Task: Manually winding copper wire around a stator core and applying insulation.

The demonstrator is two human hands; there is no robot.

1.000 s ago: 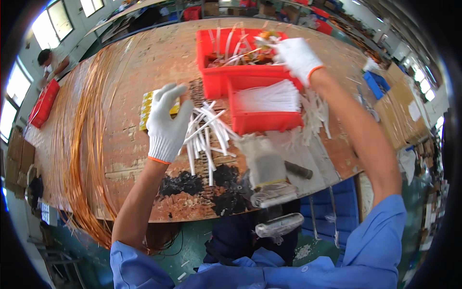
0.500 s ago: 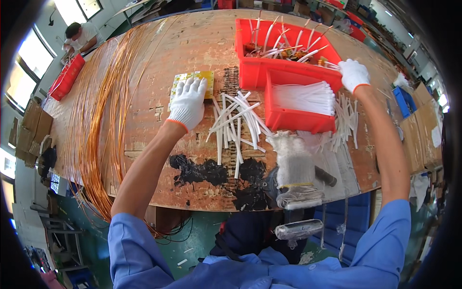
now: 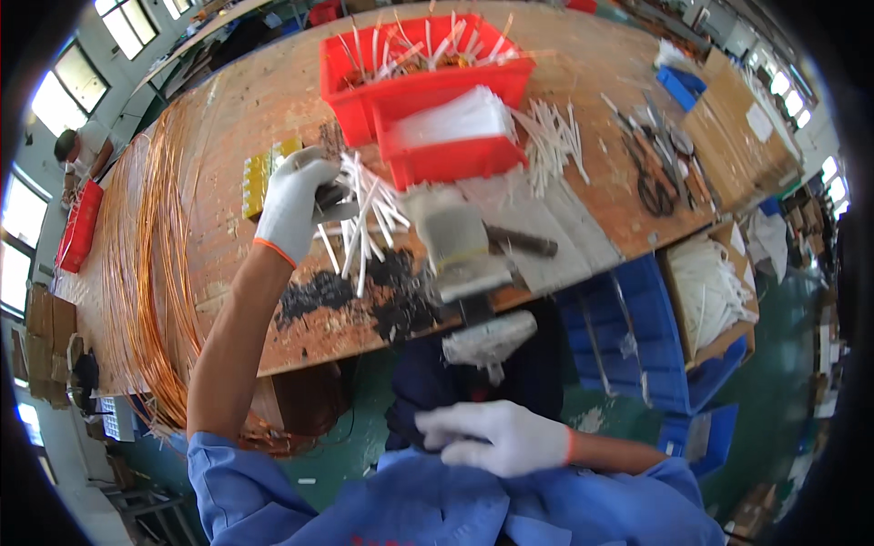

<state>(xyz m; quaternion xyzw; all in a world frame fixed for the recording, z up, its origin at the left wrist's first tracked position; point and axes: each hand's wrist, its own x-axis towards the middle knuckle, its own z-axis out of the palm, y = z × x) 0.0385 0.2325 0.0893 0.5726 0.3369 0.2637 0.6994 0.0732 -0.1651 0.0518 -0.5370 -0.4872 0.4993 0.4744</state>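
My left hand, in a white knitted glove, is raised beside a flat yellow piece with pale marks. Its fingers are loosely curled and stand apart from the thumb; the dark grey patches at the fingertips look like dirt, and I make out nothing held. Cut white tubes lie in a loose pile just right of it. My right hand, gloved too and slightly blurred, is in front of my body below the table edge, fingers stretched out and holding nothing.
A large red bin holds white-sleeved parts; a smaller red bin holds thin white strips. Copper wires run along the left. A wrapped fixture stands at the front edge. Scissors lie right, near a cardboard box. A co-worker sits far left.
My right hand has come back from the large red bin to my body. My left hand has lifted off the yellow piece and curled. The view has swung to the right.
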